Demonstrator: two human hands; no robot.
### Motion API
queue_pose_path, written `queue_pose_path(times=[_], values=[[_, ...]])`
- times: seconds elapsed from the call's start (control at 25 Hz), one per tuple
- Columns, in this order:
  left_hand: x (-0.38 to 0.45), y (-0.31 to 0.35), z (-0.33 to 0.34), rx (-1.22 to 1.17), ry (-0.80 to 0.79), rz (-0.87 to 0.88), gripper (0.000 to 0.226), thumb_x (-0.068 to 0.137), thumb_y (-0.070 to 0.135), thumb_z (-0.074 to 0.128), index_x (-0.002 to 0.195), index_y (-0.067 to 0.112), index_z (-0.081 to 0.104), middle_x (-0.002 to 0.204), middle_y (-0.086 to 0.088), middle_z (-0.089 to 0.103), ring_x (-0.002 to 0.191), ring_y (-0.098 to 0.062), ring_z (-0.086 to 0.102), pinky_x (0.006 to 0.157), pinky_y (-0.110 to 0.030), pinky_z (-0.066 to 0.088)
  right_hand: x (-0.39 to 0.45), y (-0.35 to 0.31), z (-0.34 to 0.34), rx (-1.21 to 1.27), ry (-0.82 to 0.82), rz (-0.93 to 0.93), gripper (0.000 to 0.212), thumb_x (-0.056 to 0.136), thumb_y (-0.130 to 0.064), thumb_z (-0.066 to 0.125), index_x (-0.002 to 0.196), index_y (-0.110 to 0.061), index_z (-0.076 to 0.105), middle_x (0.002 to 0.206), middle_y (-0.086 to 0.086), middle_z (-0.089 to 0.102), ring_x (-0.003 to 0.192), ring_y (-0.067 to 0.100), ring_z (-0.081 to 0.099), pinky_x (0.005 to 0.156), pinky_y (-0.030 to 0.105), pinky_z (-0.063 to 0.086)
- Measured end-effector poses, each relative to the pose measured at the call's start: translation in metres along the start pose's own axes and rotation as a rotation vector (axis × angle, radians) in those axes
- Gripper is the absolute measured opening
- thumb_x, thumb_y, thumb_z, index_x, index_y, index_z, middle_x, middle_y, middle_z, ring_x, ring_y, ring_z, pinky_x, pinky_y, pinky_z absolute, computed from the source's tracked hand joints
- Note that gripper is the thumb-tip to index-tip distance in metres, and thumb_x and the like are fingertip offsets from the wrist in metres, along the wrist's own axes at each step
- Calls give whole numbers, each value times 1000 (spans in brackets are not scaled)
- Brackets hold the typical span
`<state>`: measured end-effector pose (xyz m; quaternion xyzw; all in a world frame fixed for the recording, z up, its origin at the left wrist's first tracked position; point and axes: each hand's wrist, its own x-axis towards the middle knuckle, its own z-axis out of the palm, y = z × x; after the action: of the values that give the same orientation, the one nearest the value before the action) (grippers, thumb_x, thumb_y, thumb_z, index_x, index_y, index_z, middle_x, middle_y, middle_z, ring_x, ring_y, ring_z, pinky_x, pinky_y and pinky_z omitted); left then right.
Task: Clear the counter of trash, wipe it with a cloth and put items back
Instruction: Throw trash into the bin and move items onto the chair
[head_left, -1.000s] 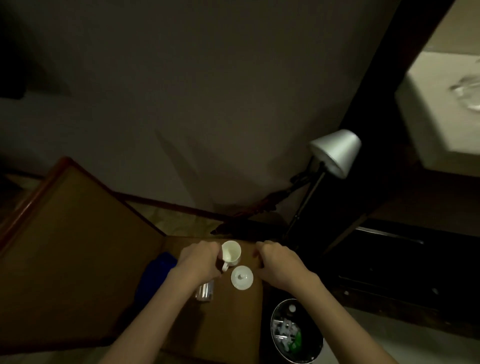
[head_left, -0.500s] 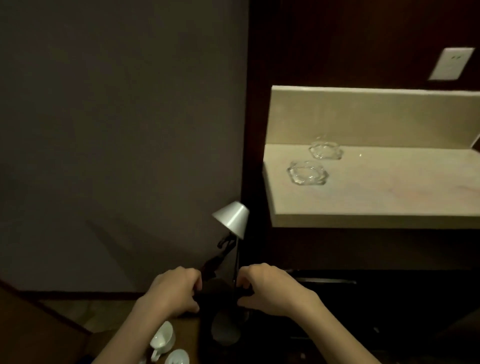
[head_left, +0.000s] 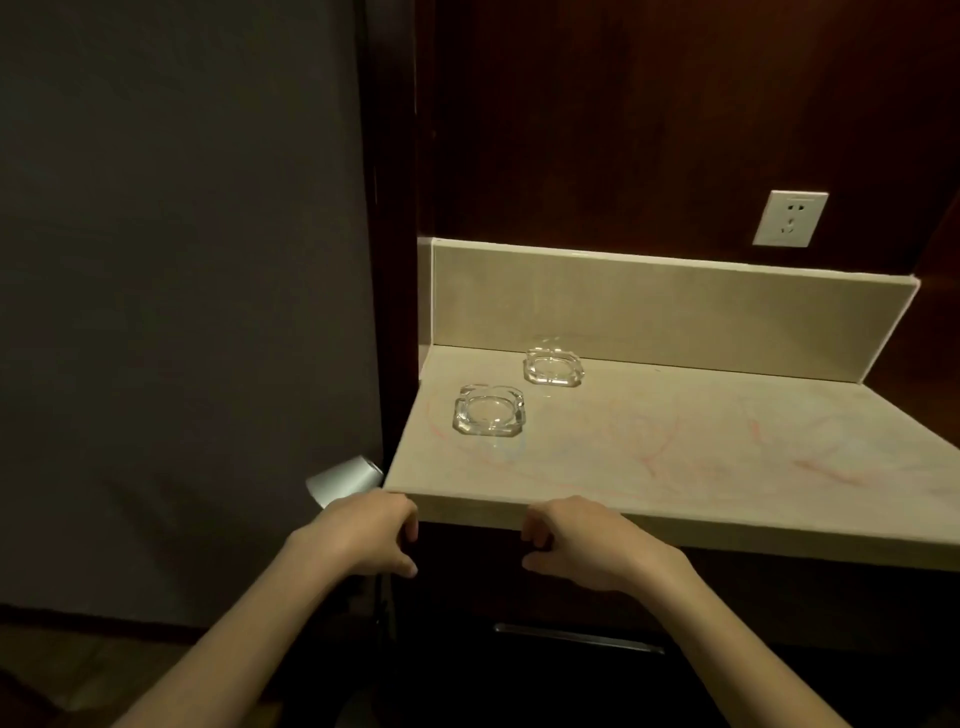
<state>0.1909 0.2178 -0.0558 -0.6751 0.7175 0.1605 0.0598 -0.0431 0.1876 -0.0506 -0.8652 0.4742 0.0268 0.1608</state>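
The beige counter (head_left: 701, 467) fills the right half of the view, with faint red streaks across its top. Two clear glass ashtrays stand on its left part, one nearer (head_left: 488, 415) and one further back (head_left: 551, 367). My left hand (head_left: 363, 535) and my right hand (head_left: 582, 545) hover just below the counter's front edge, fingers and thumbs curled toward each other. Each grips one end of a dark object (head_left: 467, 551) that barely shows against the dark cabinet.
A silver lamp shade (head_left: 340, 480) pokes out just left of the counter's front corner, behind my left hand. A white wall socket (head_left: 789, 218) sits above the backsplash (head_left: 675, 312). A metal drawer handle (head_left: 576, 636) runs below the counter. A grey wall is on the left.
The view has swung up and right from the small table with the white cups to the counter. Both hands rose together, same spacing, to the counter's front edge.
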Motion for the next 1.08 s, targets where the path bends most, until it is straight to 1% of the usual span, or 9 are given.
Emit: queue_pose_path(times=[0.12,0.24,0.4,0.48,0.6,0.72,0.84,0.96,1.08], values=[[34,4,-20,-35,8,-14,35,82,38,71,113,26,59,109,7,63,96,-11,60,77,-25,49,18,29,-17,45,27,21,31,90,-37,58,116,-20,59,115,-1,64,104,19,58,87,32,47],[79,-5,-35,-85,5,-11,28,85,36,68,110,27,59,109,6,64,94,-9,62,87,-31,53,45,50,-25,113,22,40,31,90,-37,58,116,-19,60,114,-2,66,102,17,60,85,30,47],[143,-16,-56,-206,88,-56,25,92,41,58,111,24,59,96,5,67,81,-7,64,82,-30,55,96,74,-48,205,32,91,35,88,-35,60,118,-15,59,116,2,66,102,20,61,85,31,49],[175,-19,-63,-210,162,-77,32,93,47,52,112,22,59,94,3,67,80,-9,65,83,-34,54,128,87,-59,271,57,122,38,88,-36,61,119,-14,57,113,6,67,97,23,64,74,28,50],[211,-15,-63,-325,145,-97,35,93,48,53,108,18,57,89,-1,66,75,-15,67,80,-35,55,169,98,-63,463,74,208,42,90,-39,59,120,-10,52,105,11,67,76,21,65,54,23,48],[233,-11,-58,-537,142,-117,30,88,41,64,98,13,59,87,-6,68,68,-19,69,69,-35,56,200,108,-58,494,51,258,37,92,-40,56,101,-5,62,89,10,65,67,17,58,48,22,47],[244,-13,-56,-704,103,-134,26,86,24,70,98,4,59,76,-13,66,49,-21,64,49,-29,53,221,115,-49,500,36,269,31,90,-37,59,80,-8,55,74,20,60,69,21,52,60,32,45],[251,-18,-55,-761,44,-113,32,85,19,72,101,-5,58,65,-12,62,45,-22,61,47,-29,50,232,117,-44,617,5,254,27,86,-31,65,76,-7,57,71,16,57,63,25,56,52,32,44],[254,-20,-53,-810,14,-96,33,87,16,68,104,-8,55,59,-13,62,44,-22,61,46,-28,50,234,116,-44,692,-22,213,21,85,-19,65,69,-7,64,79,28,68,51,22,60,45,24,43]])
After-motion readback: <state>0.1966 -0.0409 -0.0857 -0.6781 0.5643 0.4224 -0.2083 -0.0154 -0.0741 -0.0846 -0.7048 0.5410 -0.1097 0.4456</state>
